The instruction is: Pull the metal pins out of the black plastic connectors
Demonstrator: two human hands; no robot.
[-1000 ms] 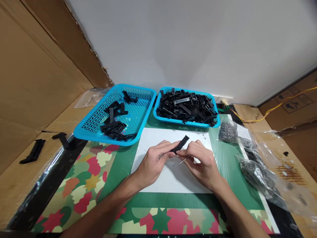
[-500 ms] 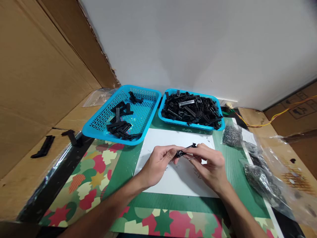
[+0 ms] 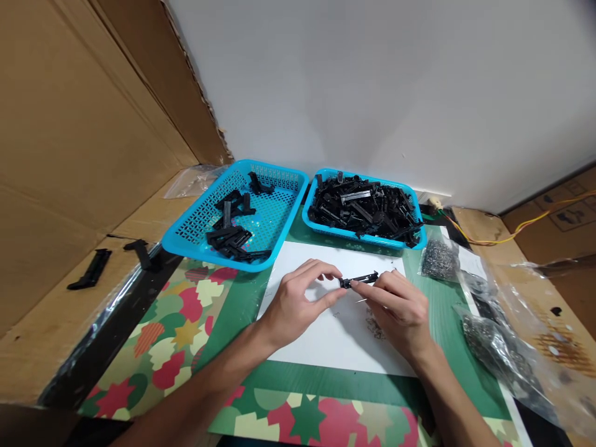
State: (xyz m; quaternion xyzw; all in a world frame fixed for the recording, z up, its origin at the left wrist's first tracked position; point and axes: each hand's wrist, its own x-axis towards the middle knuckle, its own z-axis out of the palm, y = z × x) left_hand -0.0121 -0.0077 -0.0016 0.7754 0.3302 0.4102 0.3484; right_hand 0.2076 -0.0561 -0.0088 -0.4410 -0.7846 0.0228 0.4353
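Head view: hands [image 3: 295,301] hold black part [image 3: 365,279]; open sheet [image 3: 335,347] stretches toward basket rim [image 3: 342,232].

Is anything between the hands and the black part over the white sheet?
Nothing visible: the left hand is at the left end of the black part, and the right hand has fingers against it. A thin metal rod pokes out below, blocking neither.

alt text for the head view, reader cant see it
The left hand and right hand hold a slim black part over a white sheet, a thin metal rod beneath the right fingers. Behind, the left blue basket holds some black pieces, the right blue basket many more.
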